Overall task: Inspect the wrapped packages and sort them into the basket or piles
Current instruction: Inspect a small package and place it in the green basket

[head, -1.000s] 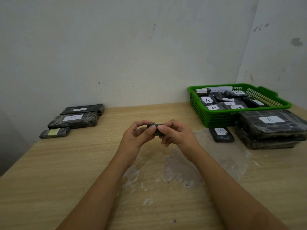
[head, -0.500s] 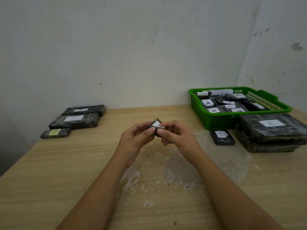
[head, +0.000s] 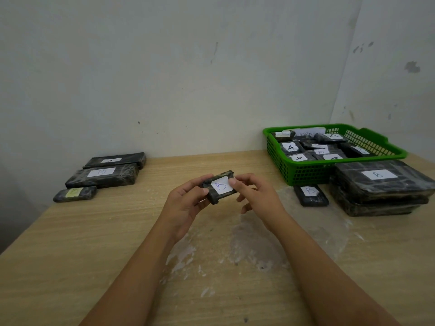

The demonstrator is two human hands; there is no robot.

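Small wrapped package (head: 220, 187) held above the tabletop (head: 70, 255), well to the left of the green basket (head: 313, 175) and nearer the person; white label marked "B" faces up toward the camera.

Left hand (head: 188, 203) grips the package's left end, thumb on top, fingers curled beneath; right hand (head: 256, 196) pinches its right end, thumb tip on the label's edge, other fingers loosely curled below.

Step in hand, as I judge it: reading the label; to do it well, keep the label face tilted to the eye, thumbs off the letter, and check the wrap for tears before committing; a two-ended hold suits turning it over.

Long axis runs roughly left to right, the right end angled slightly away toward the wall; label face up, letter upright to the viewer.

Likely destinations: the small "B" package (head: 310, 196) just in front of the basket, beside the large "B" stack (head: 379, 184); basket contents read mostly "A"; three more packages (head: 103, 176) lie far left of the basket, by the wall.
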